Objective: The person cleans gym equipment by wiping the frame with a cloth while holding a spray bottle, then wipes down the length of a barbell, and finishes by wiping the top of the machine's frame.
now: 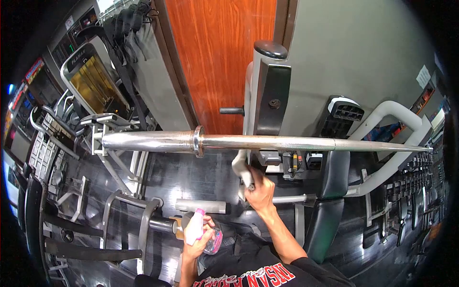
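Fingers of my left hand [207,234] are wrapped round the spray bottle [194,228], its pink-and-white head tilted toward the far side and its clear body showing just right of my knuckles. My right hand [261,192] is curled at the near end of a bent grey handle [239,167]; blur there keeps me from telling whether it grips that handle or something darker beside it. Both hands show on the near side of the long metal bar [267,142], whose long axis runs left to right, with the thick end at the left. My right hand is the nearer one to it, while the bottle sits nearer me and to the left. Beyond the bar stands a machine post [271,95]; a black pad [326,222] is to the right.
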Tool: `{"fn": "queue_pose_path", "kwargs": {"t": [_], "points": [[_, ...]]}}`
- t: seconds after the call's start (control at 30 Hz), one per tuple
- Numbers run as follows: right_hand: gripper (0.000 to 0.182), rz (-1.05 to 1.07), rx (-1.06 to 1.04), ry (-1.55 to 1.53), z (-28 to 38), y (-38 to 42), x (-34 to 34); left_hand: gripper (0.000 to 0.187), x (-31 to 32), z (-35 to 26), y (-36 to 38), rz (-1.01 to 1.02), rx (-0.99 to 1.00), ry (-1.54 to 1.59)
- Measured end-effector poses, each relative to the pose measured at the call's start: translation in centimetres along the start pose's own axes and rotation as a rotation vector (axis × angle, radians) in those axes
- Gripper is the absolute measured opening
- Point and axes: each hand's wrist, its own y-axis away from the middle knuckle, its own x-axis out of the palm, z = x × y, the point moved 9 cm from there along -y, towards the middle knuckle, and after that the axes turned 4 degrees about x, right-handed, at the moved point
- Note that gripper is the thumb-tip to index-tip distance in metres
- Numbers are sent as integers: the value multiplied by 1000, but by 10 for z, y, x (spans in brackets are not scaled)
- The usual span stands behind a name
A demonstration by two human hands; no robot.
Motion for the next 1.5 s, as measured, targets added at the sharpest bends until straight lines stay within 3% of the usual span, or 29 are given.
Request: {"fn": "queue_pose_path", "kwargs": {"t": [0.1, 0.13, 0.2, 0.23, 0.27, 0.33, 0.37, 0.53, 0.63, 0.73, 0.87, 1.0, 1.07, 1.1, 1.13, 1.23, 1.33, 1.4, 1.5], "points": [[47, 243, 78, 18, 25, -7, 16, 37, -1, 5, 2, -15, -22, 61], [41, 301, 282, -140, 11, 0, 28, 36, 0, 6, 2, -4, -28, -1], [34, 352, 733, -943, -8, 8, 63, 36, 2, 5, 2, -2, -28, -64], [29, 312, 862, -1584, 7, 11, 79, 36, 3, 3, 3, -2, -19, -55], [27, 470, 784, -1896, 18, 3, 83, 36, 4, 1, 3, 0, -8, -47], [27, -14, 1410, -2269, 16, 6, 91, 36, 4, -2, 3, -2, 7, -44], [29, 58, 1315, -2422, 21, -2, 88, 35, 5, -3, 3, -2, 13, -52], [27, -136, 1367, -2518, 18, 10, 81, 35, 6, -1, 5, 1, -6, -58], [31, -368, 1517, -2545, 0, 27, 85, 35, 7, -2, 5, -5, 0, -63], [25, -309, 1403, -2358, -22, 39, 98, 36, 7, -1, 3, -4, -9, -62], [30, -60, 1279, -2377, -18, 46, 111, 36, 9, 4, 5, 9, -38, -77], [32, 81, 1196, -2243, 22, 16, 77, 35, 13, 6, 2, 23, -57, -70], [32, -176, 1521, -2401, 15, 26, 78, 35, 16, 3, 1, 35, -54, -81], [32, -129, 1303, -2391, 14, 9, 68, 35, 16, 1, 1, 44, -47, -90], [31, -104, 1217, -2389, 10, 11, 67, 35, 15, 1, 2, 43, -48, -92], [30, -255, 1394, -2488, 2, 18, 69, 36, 11, 3, 5, 23, -55, -118], [28, -170, 1331, -2244, -8, 37, 53, 37, 9, 5, 6, 25, -52, -108], [26, -54, 1025, -1930, 9, 30, 14, 37, 10, 6, 7, 28, -64, -63], [29, -375, 835, -1718, 14, 20, -36, 37, 10, 11, 7, 26, -86, -62]]}}
